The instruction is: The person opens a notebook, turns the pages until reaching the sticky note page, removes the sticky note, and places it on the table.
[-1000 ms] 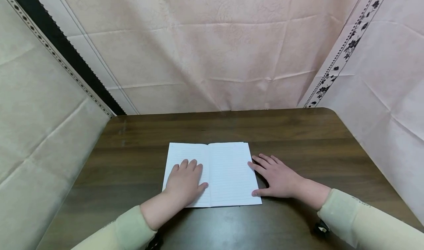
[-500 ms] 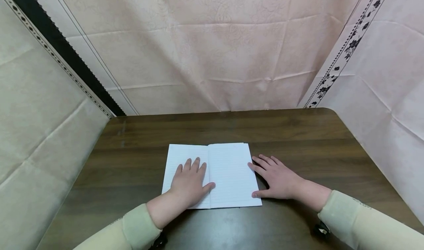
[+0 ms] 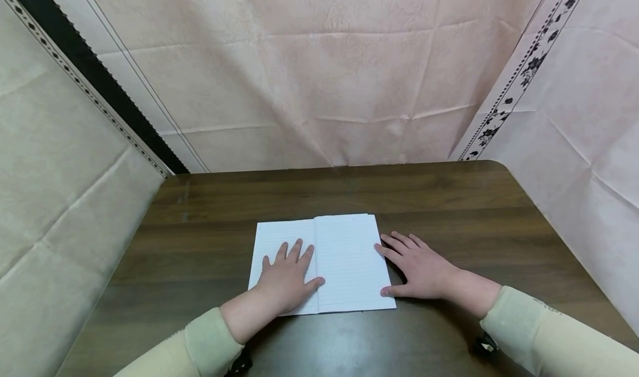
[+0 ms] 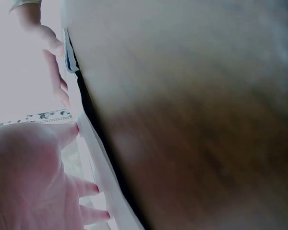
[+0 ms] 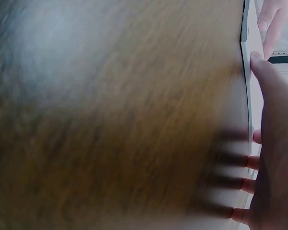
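Observation:
An open notebook (image 3: 348, 260) with lined white pages lies on the brown wooden table (image 3: 199, 277). Across its left page rests my left hand (image 3: 283, 283), fingers spread and thumb reaching over the centre fold. My right hand (image 3: 421, 269) lies at the notebook's right edge, with the thumb and index fingertip on the page margin and the other fingers stretched beyond it. In the left wrist view, fingertips of the left hand (image 4: 31, 172) touch the paper. The right wrist view has the right hand (image 5: 281, 143) with its thumb on the notebook's edge and its other fingertips low beside it.
Pale cloth (image 3: 324, 88) hangs behind the table, with further cloth panels at left and right. A dark strip (image 3: 100, 72) runs down the left corner. Table surface extends around the notebook on all sides.
My left hand has slid right across the left page, its fingers spreading wider and its thumb crossing the fold. The left page's top edge has shifted slightly down. The right hand stays in place.

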The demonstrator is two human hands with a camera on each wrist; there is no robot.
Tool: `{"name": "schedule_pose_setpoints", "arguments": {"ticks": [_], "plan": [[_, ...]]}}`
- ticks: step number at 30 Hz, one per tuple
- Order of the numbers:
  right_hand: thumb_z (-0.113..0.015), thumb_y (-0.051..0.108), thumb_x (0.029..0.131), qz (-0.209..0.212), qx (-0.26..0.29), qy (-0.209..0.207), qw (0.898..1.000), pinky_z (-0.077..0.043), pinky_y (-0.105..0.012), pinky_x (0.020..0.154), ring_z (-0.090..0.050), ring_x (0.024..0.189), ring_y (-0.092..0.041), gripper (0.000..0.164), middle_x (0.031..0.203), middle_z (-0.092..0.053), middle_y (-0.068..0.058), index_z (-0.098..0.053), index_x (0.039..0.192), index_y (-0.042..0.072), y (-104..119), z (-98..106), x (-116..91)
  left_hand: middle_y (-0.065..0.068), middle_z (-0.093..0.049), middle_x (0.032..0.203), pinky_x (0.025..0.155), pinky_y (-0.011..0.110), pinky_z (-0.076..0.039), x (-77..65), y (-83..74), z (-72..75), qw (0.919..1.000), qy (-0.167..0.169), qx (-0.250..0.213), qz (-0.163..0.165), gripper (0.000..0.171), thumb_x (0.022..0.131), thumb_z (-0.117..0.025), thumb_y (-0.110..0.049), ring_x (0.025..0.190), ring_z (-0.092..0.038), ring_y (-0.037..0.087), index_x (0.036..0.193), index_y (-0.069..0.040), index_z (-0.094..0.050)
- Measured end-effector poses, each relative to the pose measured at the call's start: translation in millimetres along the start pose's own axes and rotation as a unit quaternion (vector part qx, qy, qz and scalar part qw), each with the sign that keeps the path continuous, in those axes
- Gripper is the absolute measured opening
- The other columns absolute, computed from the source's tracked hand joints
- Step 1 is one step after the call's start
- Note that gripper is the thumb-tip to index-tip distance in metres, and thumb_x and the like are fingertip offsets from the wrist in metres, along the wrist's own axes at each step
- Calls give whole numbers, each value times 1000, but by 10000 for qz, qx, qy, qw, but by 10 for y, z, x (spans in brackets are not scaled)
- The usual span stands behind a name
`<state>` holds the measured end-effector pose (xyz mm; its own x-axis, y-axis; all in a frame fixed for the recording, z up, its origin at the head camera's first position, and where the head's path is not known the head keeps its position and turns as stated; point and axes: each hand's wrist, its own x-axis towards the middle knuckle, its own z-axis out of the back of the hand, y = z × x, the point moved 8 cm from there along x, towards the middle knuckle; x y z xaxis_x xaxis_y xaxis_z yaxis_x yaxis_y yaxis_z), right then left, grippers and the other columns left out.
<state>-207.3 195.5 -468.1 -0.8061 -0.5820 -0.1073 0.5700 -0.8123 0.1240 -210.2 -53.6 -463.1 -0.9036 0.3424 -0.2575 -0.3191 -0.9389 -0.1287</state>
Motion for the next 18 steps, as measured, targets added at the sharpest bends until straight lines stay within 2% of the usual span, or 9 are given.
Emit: {"name": "schedule_pose_setpoints", "arguments": {"ticks": [18], "plan": [[-46,83,82,25,79,3,10000,-17,-60,115,-20,149,-34,98,162,-25,-9,-31,157,20,6,18,-1,11,-22,163,106,72,-23,10,7,-10,10000,75,18,17,80,94,-46,-67,148,-19,40,157,-19,-31]]}}
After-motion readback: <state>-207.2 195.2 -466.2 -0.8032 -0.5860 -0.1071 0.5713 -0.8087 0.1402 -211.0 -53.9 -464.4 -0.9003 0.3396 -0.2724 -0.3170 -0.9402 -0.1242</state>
